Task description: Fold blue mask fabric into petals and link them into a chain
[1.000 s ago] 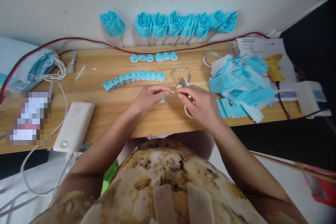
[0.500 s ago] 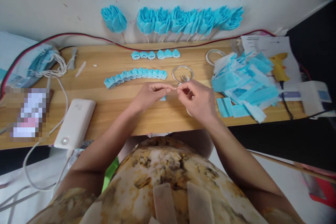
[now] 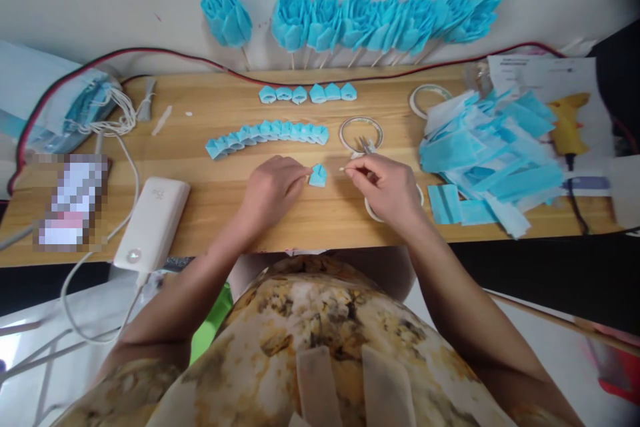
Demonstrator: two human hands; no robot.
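My left hand [image 3: 274,192] is closed, its fingertips at the left corner of a small folded blue piece [image 3: 319,176] that looks like mask fabric. Across a short gap, my right hand [image 3: 387,188] pinches a tiny whitish strip [image 3: 343,169], perhaps a bit of tape. Just beyond the right hand lie scissors [image 3: 369,145] and a tape roll [image 3: 361,121]; another white roll [image 3: 423,197] shows partly from under that hand. A curved row of folded blue pieces [image 3: 270,131] lies above my left hand, with shorter rows [image 3: 283,95] farther back.
Blue fabric flowers on sticks [image 3: 357,19] lean along the wall. Cut blue strips [image 3: 493,140] heap up at the right beside a yellow glue gun [image 3: 569,123] and another tape roll [image 3: 415,103]. At left are a power bank [image 3: 153,223], a phone [image 3: 75,200] and bagged masks [image 3: 50,103].
My hands, whose fingertips met before, have moved apart. The left has come to the folded blue piece, and the right keeps the whitish strip. The camera view has shifted slightly.
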